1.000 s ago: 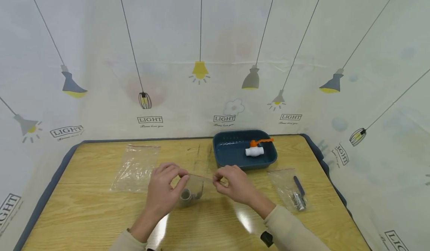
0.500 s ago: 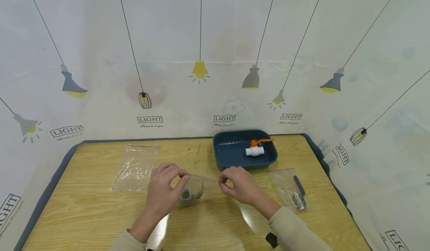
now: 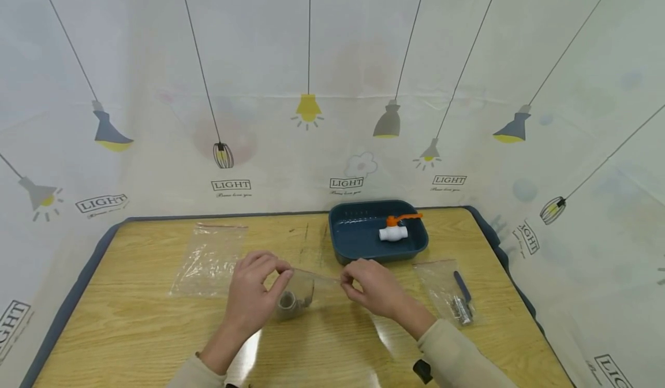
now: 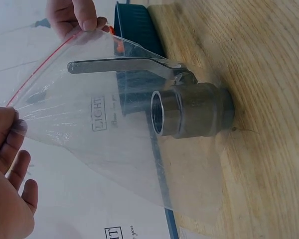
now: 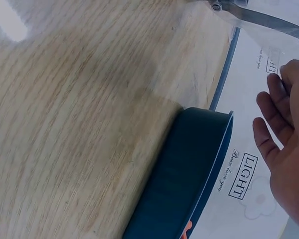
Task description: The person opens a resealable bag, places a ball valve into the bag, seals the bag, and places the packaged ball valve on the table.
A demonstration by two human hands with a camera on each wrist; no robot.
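**Metal valve [image 4: 197, 112] upright in a clear bag [image 4: 82, 129], red seal [image 4: 43, 67] drawn straight**

Far left on the tabletop [image 3: 140, 330], pale with long wood grain, here's a loose bag [image 3: 210, 264], glossy, wrinkled and see-through, lying flat. Next comes my left hand [image 3: 253, 295], thumb and forefinger pinching one end of the clear bag's mouth, the other fingers loosely bent. Between my hands the film hangs thin, creases fanning out from the pinch. And there, inside it, the metal valve stands on the tabletop: a stubby grey cylinder, round opening facing up, a flat, bent lever [image 4: 114, 65] rising beside it. Over to my right hand [image 3: 371, 287], thumb and forefinger pinching the opposite end of that mouth, remaining fingers curled. Just beyond it sits the tray [image 3: 355, 237], deep blue-green, rounded at the corners, smooth-walled; in it lies a white valve [image 3: 393, 234], tubular, topped by an orange handle [image 3: 406, 218]. Finally, far right, a small bag [image 3: 432, 275], crinkled and transparent, with a shiny metal piece [image 3: 461, 310] and a narrow dark blue piece [image 3: 462, 286] showing.
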